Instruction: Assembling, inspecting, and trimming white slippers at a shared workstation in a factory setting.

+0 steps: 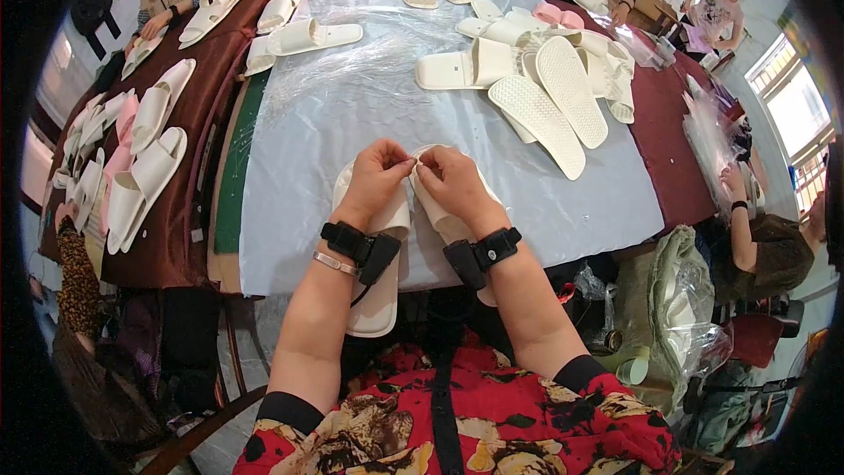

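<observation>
A pair of cream slide slippers lies side by side before me at the table's near edge. The left slipper [373, 303] points away from me, its heel overhanging the edge. Beside it is the right slipper [432, 211], partly covered by my right hand and wrist. My left hand [378, 180] is closed in a pinch above the left slipper's toe end. My right hand [455, 183] pinches too, at the right slipper's toe end, its fingertips close to the left hand's. Whatever sits between the fingers is too small or hidden to make out.
Cream slippers [536, 110] are piled at the right on the plastic-covered table [352, 114], with a pink slipper [560, 15] behind. More slippers [145, 185] lie on a brown-covered table at left. Co-workers sit around. A green sack [646, 299] stands at my right.
</observation>
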A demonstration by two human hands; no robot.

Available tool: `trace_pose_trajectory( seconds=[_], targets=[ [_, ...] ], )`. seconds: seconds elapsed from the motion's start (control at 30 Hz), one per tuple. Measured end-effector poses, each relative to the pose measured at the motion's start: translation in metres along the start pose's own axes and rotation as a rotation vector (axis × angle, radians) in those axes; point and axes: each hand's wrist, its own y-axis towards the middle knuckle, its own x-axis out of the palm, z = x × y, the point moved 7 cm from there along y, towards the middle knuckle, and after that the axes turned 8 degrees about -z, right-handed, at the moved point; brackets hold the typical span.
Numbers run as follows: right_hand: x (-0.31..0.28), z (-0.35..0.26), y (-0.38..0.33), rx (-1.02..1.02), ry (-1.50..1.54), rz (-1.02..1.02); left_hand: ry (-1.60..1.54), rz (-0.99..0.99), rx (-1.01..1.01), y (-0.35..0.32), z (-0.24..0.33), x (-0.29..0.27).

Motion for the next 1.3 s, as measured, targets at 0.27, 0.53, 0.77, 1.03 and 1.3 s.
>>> trace_pose_trajectory(
  seconds=[0.27, 0.53, 0.77, 1.03, 1.3],
  targets=[
    [-0.011, 0.024, 0.001, 0.084, 0.162, 0.145, -0.036, 0.106, 0.0, -0.005, 0.003, -0.001],
    [-0.031, -0.006, -0.008, -0.05, -0.018, 0.243, 0.075, 0.125, -0.053, -0.014, 0.01, 0.004],
    [-0.078, -0.047, -0.038, -0.212, -0.257, 0.291, 0.05, 0.145, -0.123, -0.014, 0.017, 0.009],
    [-0.054, -0.081, -0.105, -0.239, -0.281, -0.065, 0.2, 0.115, -0.102, -0.006, 0.012, 0.001],
    [0.016, -0.102, -0.143, -0.395, -0.223, -0.313, 0.202, 0.118, -0.129, -0.006, 0.013, 0.002]
  ],
)
